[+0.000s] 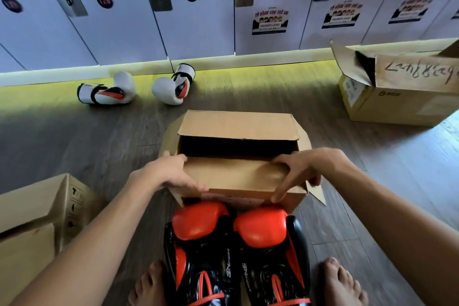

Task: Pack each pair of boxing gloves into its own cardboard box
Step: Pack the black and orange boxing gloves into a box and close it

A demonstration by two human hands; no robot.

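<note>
- Risk at your grip: the near flap lies over half the mouth of the cardboard box. If it springs back, it will likely block the gloves or shove the light box away.
- Your left hand grips the flap's left end, fingers curled round its edge.
- Your right hand is spread, thumb and straight forefinger pressing the flap's right end.
- The red-and-black boxing gloves lie unpacked against the box's near wall, between your feet.
- The white boxing gloves lie far left; don't mix pairs.
</note>
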